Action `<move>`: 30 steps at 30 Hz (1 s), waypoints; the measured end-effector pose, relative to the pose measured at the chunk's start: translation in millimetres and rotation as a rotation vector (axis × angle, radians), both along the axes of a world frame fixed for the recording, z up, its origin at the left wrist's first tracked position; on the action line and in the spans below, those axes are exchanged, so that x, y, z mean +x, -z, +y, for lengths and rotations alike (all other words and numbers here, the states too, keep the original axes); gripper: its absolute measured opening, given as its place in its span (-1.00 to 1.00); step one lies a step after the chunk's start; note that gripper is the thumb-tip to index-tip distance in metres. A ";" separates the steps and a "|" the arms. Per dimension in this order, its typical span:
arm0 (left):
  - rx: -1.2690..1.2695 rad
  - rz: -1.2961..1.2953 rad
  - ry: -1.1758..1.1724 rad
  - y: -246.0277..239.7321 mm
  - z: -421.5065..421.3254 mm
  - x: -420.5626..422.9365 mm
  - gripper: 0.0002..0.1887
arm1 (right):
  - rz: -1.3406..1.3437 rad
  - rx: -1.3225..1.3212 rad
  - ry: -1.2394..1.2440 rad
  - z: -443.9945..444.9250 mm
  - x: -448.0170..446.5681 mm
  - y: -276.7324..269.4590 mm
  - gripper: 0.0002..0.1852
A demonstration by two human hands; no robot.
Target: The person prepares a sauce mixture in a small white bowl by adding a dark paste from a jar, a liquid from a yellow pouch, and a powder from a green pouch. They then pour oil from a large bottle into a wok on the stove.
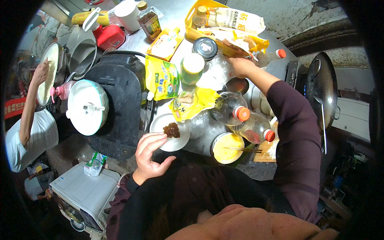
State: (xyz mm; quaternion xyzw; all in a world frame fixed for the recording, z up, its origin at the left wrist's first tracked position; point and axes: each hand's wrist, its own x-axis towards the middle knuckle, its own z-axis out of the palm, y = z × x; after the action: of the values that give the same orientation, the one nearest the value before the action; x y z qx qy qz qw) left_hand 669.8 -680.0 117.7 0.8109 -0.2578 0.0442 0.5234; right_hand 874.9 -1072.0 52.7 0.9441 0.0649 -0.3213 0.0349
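Observation:
My left hand point(151, 156) has its thumb spread from its fingers at the near-left rim of a white plate point(183, 142). Its fingertips reach over the plate, close to a dark brown, glossy lump of food point(172, 130). Across the counter, my right hand point(241, 67) is stretched out beside transparent plastic bags point(217, 70) and the yellow basket point(192, 25). Its fingers are mostly hidden, so a grip cannot be made out. Between the hands are a torn yellow packet point(192, 102), a jar with a pale lid point(193, 64) and a black-lidded jar point(205, 49).
Two red-capped bottles point(229, 109) stand near a bowl of yellow liquid point(228, 148) with chopsticks point(243, 149) across it. A black appliance point(115, 105) carries white bowls point(87, 108). At right is a wok point(322, 90) with a ladle. Another person's hand point(41, 72) holds a round pan at left.

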 end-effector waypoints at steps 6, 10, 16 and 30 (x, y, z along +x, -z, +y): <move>-0.010 0.015 -0.008 -8.9 9.4 -9.0 -0.54 | -0.251 0.271 -0.067 -7.4 8.9 22.8 -0.73; -0.043 0.017 -0.001 -16.5 14.3 -15.3 -0.62 | -0.457 0.223 -0.060 -4.4 -10.6 -25.0 -0.84; -0.112 -0.018 0.072 -28.1 18.5 -29.6 -0.67 | -0.777 0.226 0.019 10.4 -50.4 -125.5 -0.83; -0.800 0.784 0.579 -8.0 -12.8 -79.9 -0.33 | -0.793 0.610 0.067 134.3 -297.9 -269.4 -0.78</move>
State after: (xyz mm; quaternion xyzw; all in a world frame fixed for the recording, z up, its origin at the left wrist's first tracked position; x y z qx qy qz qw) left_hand 589.9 -692.8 125.7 0.4058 -0.2194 -0.3067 0.8326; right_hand 577.0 -937.7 322.1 0.9623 0.1071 0.0951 -0.2312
